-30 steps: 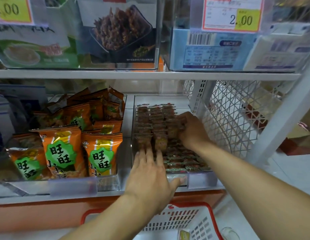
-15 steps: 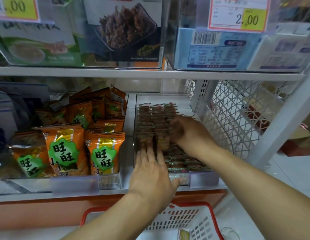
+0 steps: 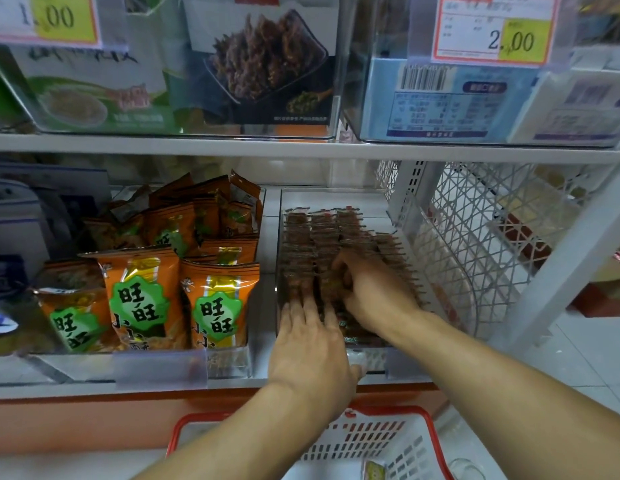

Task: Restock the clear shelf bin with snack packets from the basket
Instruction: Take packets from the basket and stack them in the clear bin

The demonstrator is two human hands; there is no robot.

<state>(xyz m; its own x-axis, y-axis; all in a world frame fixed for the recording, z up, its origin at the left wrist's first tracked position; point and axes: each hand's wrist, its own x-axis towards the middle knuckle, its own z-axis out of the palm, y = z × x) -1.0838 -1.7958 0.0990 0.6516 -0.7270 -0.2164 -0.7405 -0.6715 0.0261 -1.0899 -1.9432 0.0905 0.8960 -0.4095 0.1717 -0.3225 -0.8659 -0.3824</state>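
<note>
The left hand (image 3: pixel 310 344) lies flat with its fingers straight and close together, pressing on the near packets at the front of the clear shelf bin (image 3: pixel 402 362), the thumb hooked over the bin's front wall. The right hand (image 3: pixel 371 289) reaches deeper into the bin, fingers curled around a small brown snack packet (image 3: pixel 333 284) among the upright rows.

The snack packets (image 3: pixel 322 233) are small, flat and brown with crimped edges, standing on end in tight rows that fill the back of the bin; flatter ones with green print lie near the front. The bin is transparent hard plastic with a frosted label strip along its front.

To the left, glossy orange bags (image 3: pixel 218 306) with green badges stand in a neighbouring clear bin. The shelf (image 3: pixel 301 148) is white metal, with a white lattice side panel (image 3: pixel 475 237) at the right. A yellow price tag (image 3: pixel 492 29) hangs above. Below, the red-rimmed white perforated basket (image 3: pixel 371 441) sits in front of the shelf, over a pale tiled floor (image 3: pixel 585 358).
</note>
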